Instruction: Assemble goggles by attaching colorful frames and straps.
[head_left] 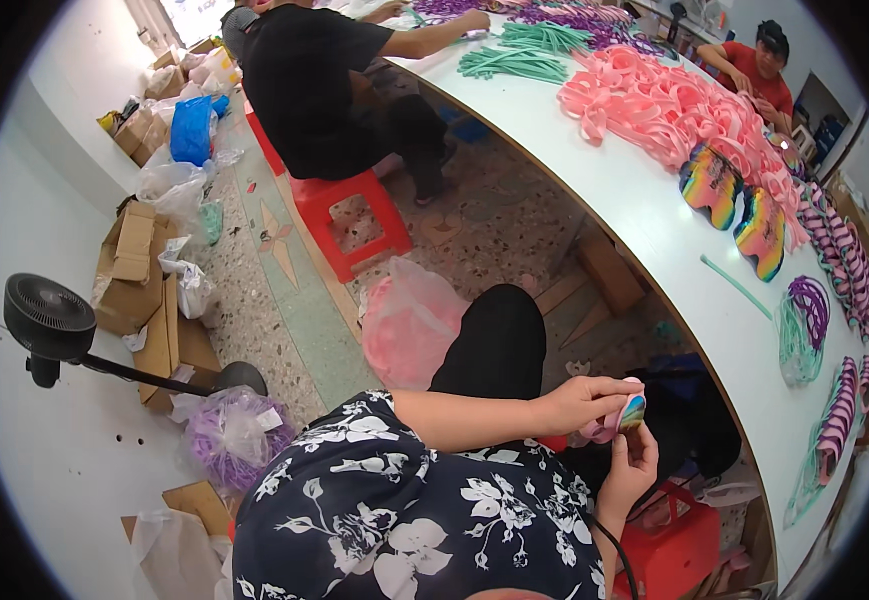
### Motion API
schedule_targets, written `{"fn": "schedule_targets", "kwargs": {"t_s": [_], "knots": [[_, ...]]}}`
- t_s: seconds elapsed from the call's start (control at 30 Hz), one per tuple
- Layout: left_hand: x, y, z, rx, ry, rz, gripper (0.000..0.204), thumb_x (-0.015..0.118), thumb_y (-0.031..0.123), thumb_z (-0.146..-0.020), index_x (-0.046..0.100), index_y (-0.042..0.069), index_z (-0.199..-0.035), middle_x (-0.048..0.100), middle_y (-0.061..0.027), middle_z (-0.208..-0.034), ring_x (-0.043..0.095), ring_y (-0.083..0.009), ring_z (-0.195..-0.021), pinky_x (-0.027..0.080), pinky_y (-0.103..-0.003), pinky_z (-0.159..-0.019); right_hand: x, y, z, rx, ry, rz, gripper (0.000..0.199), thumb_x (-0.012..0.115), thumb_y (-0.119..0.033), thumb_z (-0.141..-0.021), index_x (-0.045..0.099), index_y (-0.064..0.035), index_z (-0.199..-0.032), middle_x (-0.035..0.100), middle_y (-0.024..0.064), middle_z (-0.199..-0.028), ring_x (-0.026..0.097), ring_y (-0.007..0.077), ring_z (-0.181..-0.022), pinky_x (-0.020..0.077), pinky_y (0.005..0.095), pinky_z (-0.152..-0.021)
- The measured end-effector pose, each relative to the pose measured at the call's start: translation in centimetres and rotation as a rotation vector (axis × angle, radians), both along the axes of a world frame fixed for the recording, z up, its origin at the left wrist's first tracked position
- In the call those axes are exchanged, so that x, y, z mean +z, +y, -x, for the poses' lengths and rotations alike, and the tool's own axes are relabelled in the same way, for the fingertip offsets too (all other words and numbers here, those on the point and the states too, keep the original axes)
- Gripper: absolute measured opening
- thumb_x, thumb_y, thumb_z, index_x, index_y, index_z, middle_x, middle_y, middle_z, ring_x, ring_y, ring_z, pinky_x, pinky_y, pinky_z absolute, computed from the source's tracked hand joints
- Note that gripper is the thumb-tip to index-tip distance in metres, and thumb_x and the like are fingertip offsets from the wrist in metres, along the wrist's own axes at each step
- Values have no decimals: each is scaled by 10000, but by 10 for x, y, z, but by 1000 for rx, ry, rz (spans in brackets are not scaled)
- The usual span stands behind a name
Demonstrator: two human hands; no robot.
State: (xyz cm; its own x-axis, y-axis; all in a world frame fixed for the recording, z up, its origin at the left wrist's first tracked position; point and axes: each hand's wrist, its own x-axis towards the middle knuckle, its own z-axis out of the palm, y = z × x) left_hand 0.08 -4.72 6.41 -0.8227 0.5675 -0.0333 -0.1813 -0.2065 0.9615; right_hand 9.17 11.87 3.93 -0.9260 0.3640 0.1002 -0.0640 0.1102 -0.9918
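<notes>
White wall (14,190) at far left, behind black fan (49,312); next, terrazzo floor (236,262) with red stool (320,205) and pink-filled bag (404,325). With left hand (586,402), pinching pink-and-rainbow piece (634,412) before torso (424,510); closing thumb and fingers of right hand (636,462) on its lower edge. Farther right, on white bench (714,340): heaped pink straps (674,120), two rainbow masks (711,185), purple-and-green cords (804,320).

Rm. lit brightly via opening (192,18) at far L. L side bounded by plain white wall (14,420); another pale wall (822,50) seen at far R. Floor (239,225) laid in speckled stone, w/ green band (326,335) & star inlay (274,237). Blk. standing fan (49,315) placed nr. L wall; cardboard boxes (132,245) & bags (172,185) piled along it. R side taken up by lg. white table (719,355); red plastic stools (316,207) set beside it.
</notes>
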Motion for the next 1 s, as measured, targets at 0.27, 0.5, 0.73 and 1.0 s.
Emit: {"fn": "schedule_targets", "kwargs": {"t_s": [0.27, 0.5, 0.73, 1.0], "knots": [[-3, -3, 2, 65, 325, 187, 379, 572, 196, -1002, 606, 104, -1368, 684, -121, -1110, 655, -224, -970, 512, -322, -868, -11, 3, 0, 10, -28, 37, 362, 660, 71, -898, 577, 31, -1248, 614, 83, -1189, 634, 181, -1095, 507, 311, -970], [-9, -2, 2, 171, 865, 443, 491, 601, 204, -949, 521, 20, -1397, 666, -196, -956, 653, -359, -852, 534, -415, -790, -16, 4, 0, 10, -59, 116, 363, 664, 79, -895, 581, 34, -1245, 594, 68, -1184, 633, 178, -1093, 523, 301, -951], [-14, 3, 7, 208, 593, 275, 215, 598, 147, -961, 659, 3, -1109, 646, -195, -937, 660, -347, -851, 529, -407, -764, -12, 3, 13, -42, -16, -42, 348, 710, 58, -861, 635, 35, -1200, 598, 84, -1160, 669, 191, -1037, 551, 314, -925], [-10, -3, 0, 48, -48, -58, 394, 574, 27, -993, 571, 40, -1388, 639, -93, -1255, 617, -130, -1104, 506, -276, -943, -3, -4, 9, -43, 99, 1, 408, 730, 81, -808, 658, 17, -1205, 613, 111, -1134, 682, 183, -1002, 568, 273, -836]]}}
